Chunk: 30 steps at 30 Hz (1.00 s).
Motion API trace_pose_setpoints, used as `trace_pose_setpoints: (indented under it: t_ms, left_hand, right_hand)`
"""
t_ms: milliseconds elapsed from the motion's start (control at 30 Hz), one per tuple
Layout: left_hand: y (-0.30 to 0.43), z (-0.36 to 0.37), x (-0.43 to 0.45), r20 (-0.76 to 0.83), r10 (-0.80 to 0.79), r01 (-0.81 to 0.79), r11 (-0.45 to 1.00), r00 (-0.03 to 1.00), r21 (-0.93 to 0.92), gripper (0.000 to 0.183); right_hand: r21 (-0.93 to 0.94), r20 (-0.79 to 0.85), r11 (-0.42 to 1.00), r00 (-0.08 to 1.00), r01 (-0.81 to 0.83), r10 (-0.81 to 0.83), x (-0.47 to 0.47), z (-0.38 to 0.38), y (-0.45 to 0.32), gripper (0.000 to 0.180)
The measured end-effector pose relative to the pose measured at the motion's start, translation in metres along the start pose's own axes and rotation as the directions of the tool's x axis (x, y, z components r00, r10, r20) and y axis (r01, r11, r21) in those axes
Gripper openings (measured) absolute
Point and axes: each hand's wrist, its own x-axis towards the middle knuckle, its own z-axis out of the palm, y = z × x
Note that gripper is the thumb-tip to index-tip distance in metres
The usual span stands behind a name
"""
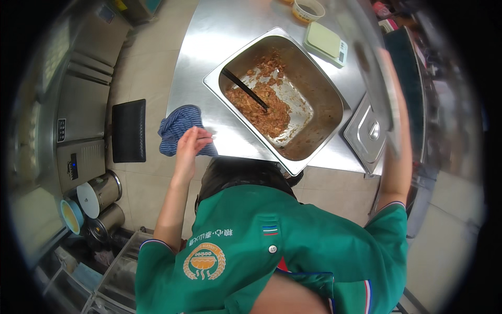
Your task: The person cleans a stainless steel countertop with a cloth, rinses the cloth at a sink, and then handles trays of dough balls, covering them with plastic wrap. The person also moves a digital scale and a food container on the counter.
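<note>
My left hand (193, 141) is over a blue striped cloth (181, 121) at the table's near left edge. Its fingers are slightly apart and hold nothing; whether they touch the cloth is unclear. On the right my arm reaches up behind a blurred flat metal piece (374, 82), close to the camera. Only a blurred strip of my right hand (385, 59) shows beside it, and its fingers are hidden. Between the arms a deep steel pan (319, 102) sits askew, its near corner past the table edge. Inside are a reddish-brown minced mixture (270, 119) and a dark stick-like utensil (247, 90).
The steel table (192, 51) carries a pale green kitchen scale (323, 41), a tub (308, 11) and a steel pan lid (366, 133). A black mat (129, 130) lies on the floor to the left. Steel cabinets (84, 106) and lidded metal pots (98, 196) stand beyond it.
</note>
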Motion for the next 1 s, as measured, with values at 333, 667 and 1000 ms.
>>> trace_pose_setpoints:
  t_ms: [333,667,1000]
  left_hand:
    - [0.079,0.002,0.066,-0.053,0.314,-0.305,0.943,0.948,0.133,0.048]
    - [0.149,0.106,0.191,0.490,0.269,-0.544,0.185,0.829,0.819,0.045]
    - [0.140,0.087,0.246,0.523,-0.089,-0.274,0.770,0.848,0.576,0.026]
  right_hand:
    - [-0.415,0.076,0.884,0.977,0.214,-0.201,-0.053,0.093,0.024,0.044]
    - [-0.487,-0.192,0.862,0.944,0.144,-0.267,-0.094,0.134,0.033,0.053]
    - [0.481,-0.642,0.792,0.464,-0.376,0.610,-0.215,0.208,0.056,0.035]
